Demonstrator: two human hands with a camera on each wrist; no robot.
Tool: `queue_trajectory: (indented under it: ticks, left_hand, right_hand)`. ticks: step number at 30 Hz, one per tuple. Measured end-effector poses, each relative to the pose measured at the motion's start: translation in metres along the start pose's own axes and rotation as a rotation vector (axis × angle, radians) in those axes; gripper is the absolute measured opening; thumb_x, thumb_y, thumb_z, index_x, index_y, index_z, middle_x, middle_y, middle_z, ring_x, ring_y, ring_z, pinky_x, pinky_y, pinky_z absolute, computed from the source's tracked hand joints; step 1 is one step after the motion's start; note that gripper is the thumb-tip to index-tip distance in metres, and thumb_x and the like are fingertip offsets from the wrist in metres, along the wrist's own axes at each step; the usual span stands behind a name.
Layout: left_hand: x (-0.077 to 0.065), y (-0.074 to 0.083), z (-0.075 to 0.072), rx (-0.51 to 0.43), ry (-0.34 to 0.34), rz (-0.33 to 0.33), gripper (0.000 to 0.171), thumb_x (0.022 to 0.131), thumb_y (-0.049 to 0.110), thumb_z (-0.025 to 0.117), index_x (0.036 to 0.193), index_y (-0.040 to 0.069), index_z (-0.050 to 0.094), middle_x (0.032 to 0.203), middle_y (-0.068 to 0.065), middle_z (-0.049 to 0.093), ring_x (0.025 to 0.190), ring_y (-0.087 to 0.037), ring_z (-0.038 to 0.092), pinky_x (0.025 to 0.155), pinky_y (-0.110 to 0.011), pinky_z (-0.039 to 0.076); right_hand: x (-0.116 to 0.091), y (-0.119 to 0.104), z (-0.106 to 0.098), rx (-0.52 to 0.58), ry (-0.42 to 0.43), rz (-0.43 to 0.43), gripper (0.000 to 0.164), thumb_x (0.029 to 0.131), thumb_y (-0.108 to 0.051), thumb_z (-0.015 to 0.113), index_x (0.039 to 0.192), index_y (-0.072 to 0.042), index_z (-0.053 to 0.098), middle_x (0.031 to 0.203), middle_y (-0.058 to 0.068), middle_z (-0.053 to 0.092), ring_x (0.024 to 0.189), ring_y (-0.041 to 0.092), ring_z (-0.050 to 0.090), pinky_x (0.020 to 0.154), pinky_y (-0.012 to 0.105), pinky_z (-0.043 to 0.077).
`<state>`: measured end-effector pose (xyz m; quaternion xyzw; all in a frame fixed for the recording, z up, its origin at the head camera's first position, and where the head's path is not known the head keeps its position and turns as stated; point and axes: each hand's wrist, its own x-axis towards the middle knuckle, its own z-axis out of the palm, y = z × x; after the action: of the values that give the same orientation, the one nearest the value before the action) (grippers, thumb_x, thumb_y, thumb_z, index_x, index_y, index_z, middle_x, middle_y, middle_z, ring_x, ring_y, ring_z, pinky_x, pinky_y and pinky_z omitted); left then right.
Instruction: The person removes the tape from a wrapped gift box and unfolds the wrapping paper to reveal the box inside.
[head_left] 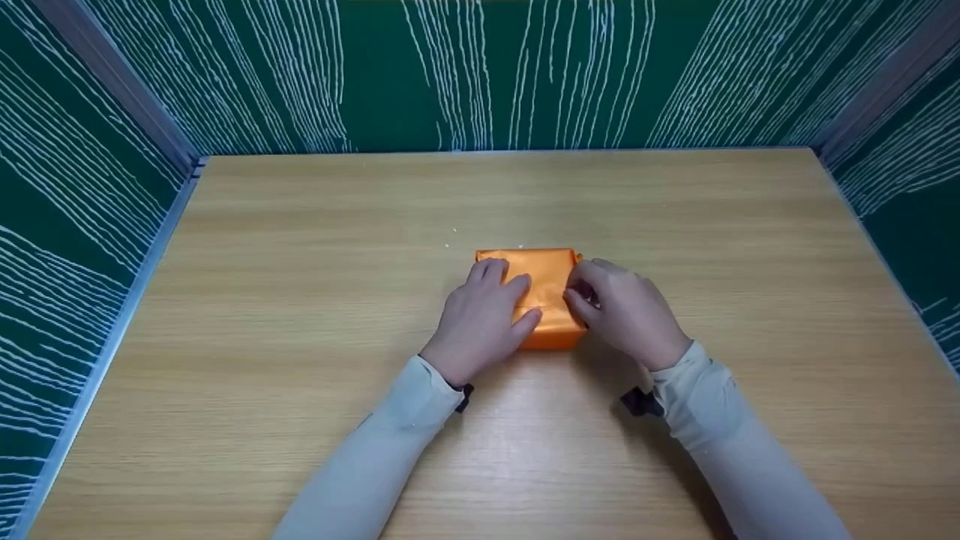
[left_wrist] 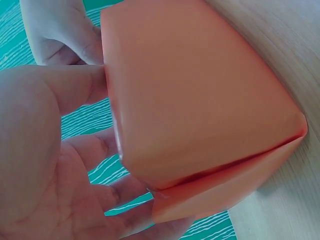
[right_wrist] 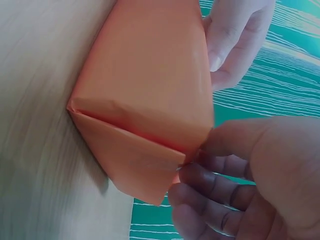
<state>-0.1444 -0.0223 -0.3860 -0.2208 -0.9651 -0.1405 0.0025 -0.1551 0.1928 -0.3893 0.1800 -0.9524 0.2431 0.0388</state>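
Observation:
An orange paper-wrapped box (head_left: 544, 271) lies on the table, its top paper edge forming a seam across it. My left hand (head_left: 478, 324) rests on its left part, fingers spread and fairly straight, thumb near the front edge. At the right end, my right hand (head_left: 628, 311) has curled fingers, with thumb and forefinger pinching the wrapping at the corner. The right wrist view shows a folded end flap (right_wrist: 135, 162) standing slightly out from the box, its tip by those fingers. Another loose end flap (left_wrist: 230, 185) appears near the left fingers in the left wrist view.
The wooden table (head_left: 300, 300) extends around the box on all sides. Tiny white specks lie just behind the box. Green panels with white lines (head_left: 420, 75) stand along the back and both sides. A dark band (head_left: 641, 403) shows at the right wrist.

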Motion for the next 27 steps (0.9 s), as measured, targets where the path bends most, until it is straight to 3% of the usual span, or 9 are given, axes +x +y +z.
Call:
queue_trajectory:
  ticks: [5, 12, 21, 27]
  left_hand:
    - [0.0004, 0.0008, 0.0004, 0.002, -0.017, -0.005, 0.049, 0.104, 0.048, 0.053, 0.139, 0.016, 0.064, 0.143, -0.016, 0.053, 0.137, -0.032, 0.045, 0.092, -0.044, 0.057]
    - [-0.0010, 0.0004, 0.0005, 0.026, 0.009, 0.012, 0.046, 0.104, 0.047, 0.054, 0.136, 0.015, 0.065, 0.138, -0.015, 0.055, 0.134, -0.032, 0.047, 0.085, -0.041, 0.059]
    - [-0.0001, 0.0008, 0.0015, 0.006, -0.008, 0.008, 0.048, 0.104, 0.048, 0.053, 0.139, 0.016, 0.064, 0.142, -0.015, 0.053, 0.137, -0.032, 0.044, 0.090, -0.043, 0.058]
    - [-0.0012, -0.0018, 0.0005, -0.007, 0.007, 0.022, 0.046, 0.103, 0.045, 0.054, 0.137, 0.015, 0.065, 0.139, -0.016, 0.054, 0.137, -0.032, 0.044, 0.085, -0.044, 0.059]
  right_hand:
    - [0.0005, -0.0006, 0.0006, 0.016, -0.024, 0.027, 0.009, 0.098, -0.014, 0.071, 0.103, -0.007, 0.069, 0.089, 0.007, 0.064, 0.075, 0.024, 0.059, 0.069, 0.036, 0.053]
    - [0.0020, 0.0000, 0.0009, 0.014, -0.002, 0.002, 0.006, 0.095, -0.007, 0.071, 0.101, -0.006, 0.073, 0.087, 0.007, 0.064, 0.073, 0.024, 0.057, 0.069, 0.036, 0.052]
    - [-0.0022, 0.0016, -0.0018, -0.012, -0.014, -0.014, 0.012, 0.100, -0.016, 0.068, 0.105, -0.008, 0.076, 0.090, 0.006, 0.066, 0.073, 0.023, 0.059, 0.069, 0.035, 0.054]
    - [-0.0006, 0.0006, -0.0005, -0.016, -0.004, -0.050, 0.006, 0.097, -0.010, 0.070, 0.099, -0.006, 0.074, 0.087, 0.007, 0.064, 0.072, 0.022, 0.059, 0.066, 0.034, 0.052]
